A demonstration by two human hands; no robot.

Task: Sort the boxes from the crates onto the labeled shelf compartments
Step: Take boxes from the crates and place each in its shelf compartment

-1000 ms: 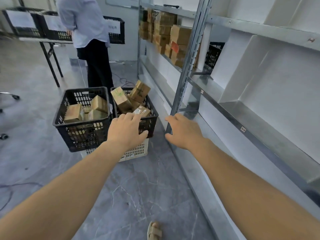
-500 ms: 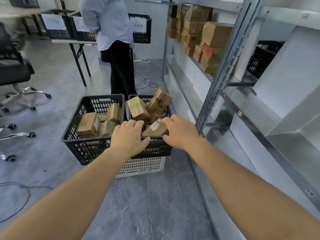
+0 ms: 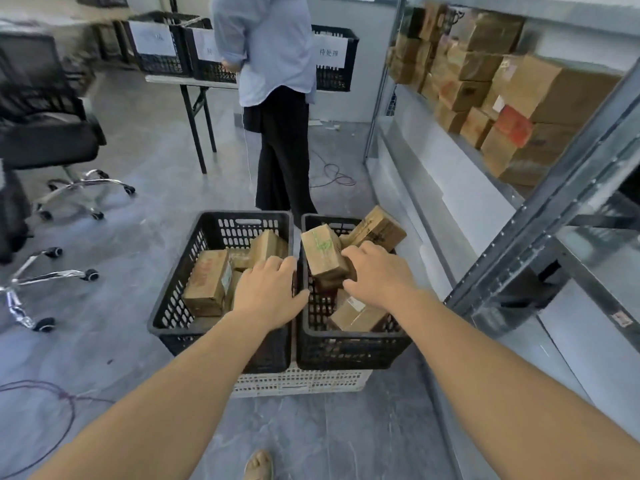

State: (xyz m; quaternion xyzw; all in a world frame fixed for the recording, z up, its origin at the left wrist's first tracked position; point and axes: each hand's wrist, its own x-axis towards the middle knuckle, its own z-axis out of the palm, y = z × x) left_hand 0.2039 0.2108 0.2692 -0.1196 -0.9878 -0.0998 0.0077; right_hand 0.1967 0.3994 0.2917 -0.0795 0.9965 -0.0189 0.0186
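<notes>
Here, the green-marked box [image 3: 322,251] stands tilted on the heap inside the right crate [image 3: 353,348], its upper end above the rim. The right hand [image 3: 375,271] lies against the near-right side of that box with its fingers bent toward it; whether they have closed on it cannot be told. The left hand [image 3: 268,294] hovers palm-down over the seam between the right crate and the left crate [image 3: 166,320], fingers relaxed and holding nothing. Further boxes lie in the right crate, behind and in front of the green-marked one. Both black crates sit on a white crate [image 3: 301,382]. To the right of the right crate rises the shelf [image 3: 540,216], with stacked boxes [image 3: 554,88] in a compartment beyond. Suggested technique: seat thumb and fingers on opposite faces, bring the left hand to the free side, lift straight up clear of the neighbours, and read the label before choosing a compartment.
</notes>
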